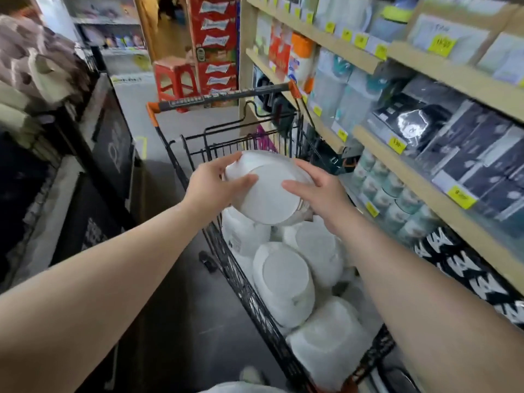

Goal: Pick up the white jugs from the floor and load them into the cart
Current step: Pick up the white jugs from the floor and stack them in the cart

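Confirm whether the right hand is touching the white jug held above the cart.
Touching. The head view shows the right hand with thumb and fingers wrapped against the white jug, no gap visible.

The held jug [269, 194] is white plastic, smooth, with a dull sheen on its flat base; the loaded jugs [283, 282] look the same, slightly translucent; the cart [243, 290] is black-coated metal wire, matt; its handle [224, 96] is a grey bar with orange plastic ends; the shelves [425, 72] are pale wood, unpolished; the price tags [397, 145] are yellow paper; the stool [173, 65] is red moulded plastic, glossy; the cartons [215, 38] are printed red cardboard; the floor [175, 279] is dark, smooth and matt.
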Motion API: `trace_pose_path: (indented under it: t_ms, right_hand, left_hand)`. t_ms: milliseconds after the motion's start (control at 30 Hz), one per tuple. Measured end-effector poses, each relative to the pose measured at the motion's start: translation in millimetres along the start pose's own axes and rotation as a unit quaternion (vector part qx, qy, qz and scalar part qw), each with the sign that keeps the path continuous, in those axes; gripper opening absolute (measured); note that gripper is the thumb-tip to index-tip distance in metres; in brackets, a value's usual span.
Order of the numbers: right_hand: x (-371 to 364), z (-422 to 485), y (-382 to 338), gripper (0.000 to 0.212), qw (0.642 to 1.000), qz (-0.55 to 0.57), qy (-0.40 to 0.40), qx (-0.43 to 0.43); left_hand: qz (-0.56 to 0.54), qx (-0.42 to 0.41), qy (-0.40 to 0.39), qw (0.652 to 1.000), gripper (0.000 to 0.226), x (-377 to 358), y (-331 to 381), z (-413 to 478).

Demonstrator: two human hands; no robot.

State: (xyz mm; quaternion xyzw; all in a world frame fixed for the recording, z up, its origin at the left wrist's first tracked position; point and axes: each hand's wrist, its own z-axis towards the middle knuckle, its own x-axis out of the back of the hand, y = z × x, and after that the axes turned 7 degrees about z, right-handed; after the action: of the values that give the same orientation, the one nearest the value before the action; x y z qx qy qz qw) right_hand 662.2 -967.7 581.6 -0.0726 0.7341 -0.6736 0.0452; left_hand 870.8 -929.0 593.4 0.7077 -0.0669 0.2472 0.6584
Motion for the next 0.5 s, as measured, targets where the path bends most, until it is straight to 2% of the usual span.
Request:
trace_pose_path:
  t_ms: [133, 267, 400, 500]
  right_hand:
    - [17, 56, -3, 0.062, 0.999, -0.008, 0.037, -0.021]
    - [33, 107, 3, 0.054, 0.994, -0.02, 0.095, -0.053]
    - [41, 157, 18, 0.079, 0.98, -0.031, 0.174, -0.087]
    - [44, 191, 29, 0.087, 0.966, -0.028, 0.224, -0.128]
  left_hand:
    - [-0.013, 0.013, -0.051, 0.999, 0.065, -26, 6, 75]
    - [0.025, -0.001, -0.104, 0.994, 0.062, -60, 6, 152]
    - [0.079, -0.04, -0.155, 0.984, 0.057, -92, 2, 225]
    - [0.122, -0.07, -0.198, 0.97, 0.053, -111, 4, 270]
